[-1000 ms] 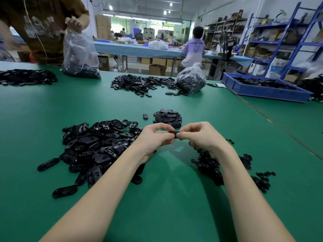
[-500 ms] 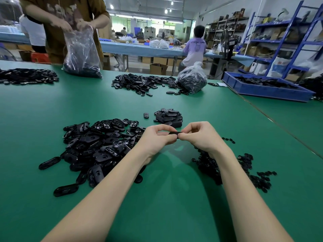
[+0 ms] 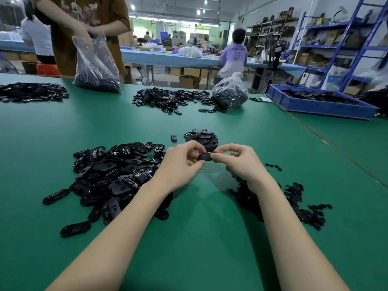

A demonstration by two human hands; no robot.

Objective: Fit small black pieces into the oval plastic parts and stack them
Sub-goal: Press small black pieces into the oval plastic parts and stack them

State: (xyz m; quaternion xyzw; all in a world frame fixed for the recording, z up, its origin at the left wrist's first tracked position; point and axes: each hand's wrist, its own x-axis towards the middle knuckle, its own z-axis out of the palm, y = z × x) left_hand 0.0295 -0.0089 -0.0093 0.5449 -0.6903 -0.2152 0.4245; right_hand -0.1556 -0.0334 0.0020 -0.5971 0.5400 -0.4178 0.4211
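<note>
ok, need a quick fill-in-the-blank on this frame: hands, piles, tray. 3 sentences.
1. Both hands, left hand and right hand, pinch one black oval part held ____ the green table.
2. The big pile of oval parts lies on the wearer's ____ side.
3. The tray at far right is ____ in colour.

Missing words: above; left; blue

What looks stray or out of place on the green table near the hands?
One small black oval part lies alone on the green table, left of the stacked black oval parts and apart from the large loose pile of black oval parts. Otherwise nothing stands out; both hands pinch one black part.
</note>
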